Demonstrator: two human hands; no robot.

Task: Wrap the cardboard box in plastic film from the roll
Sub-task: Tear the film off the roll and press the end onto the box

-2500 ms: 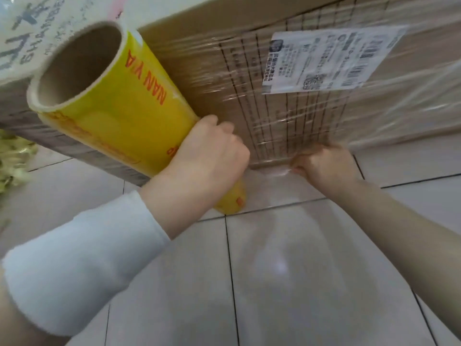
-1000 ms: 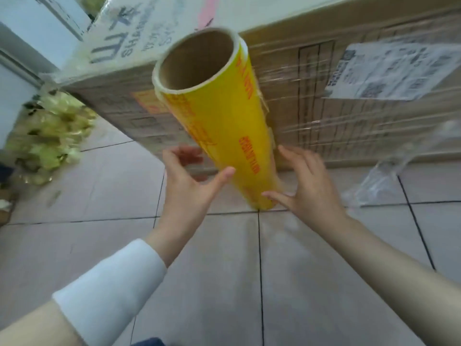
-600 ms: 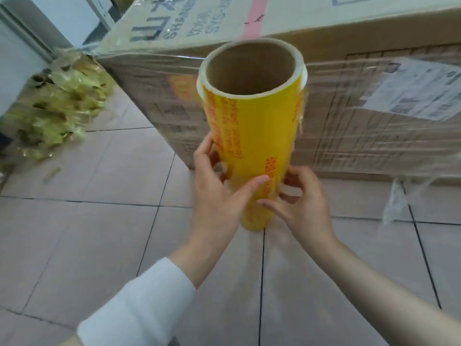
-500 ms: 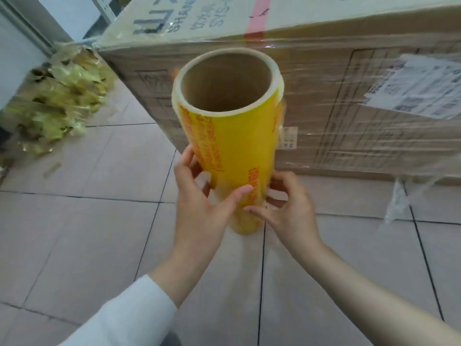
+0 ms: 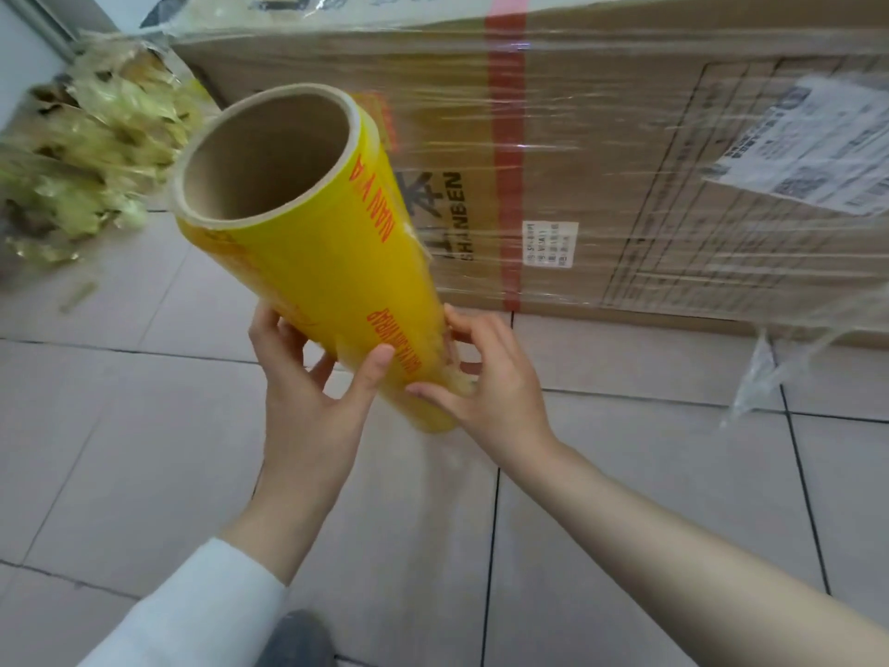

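Two hands are closing round the roll (image 5: pixel 327 262) at its lower end now: left hand (image 5: pixel 312 402) cupping it from nine o'clock, right hand (image 5: pixel 490 377), no longer pressing film down, picking at it from three. The cardboard box (image 5: pixel 601 161) is standing at twelve o'clock, partly filmed, with a torn film tail (image 5: pixel 760 368) dangling at three. Likely hunting a fresh end.

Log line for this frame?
left hand: holds roll | right hand: holds roll's lower end | cardboard box: front film-covered | film tail: hangs loose
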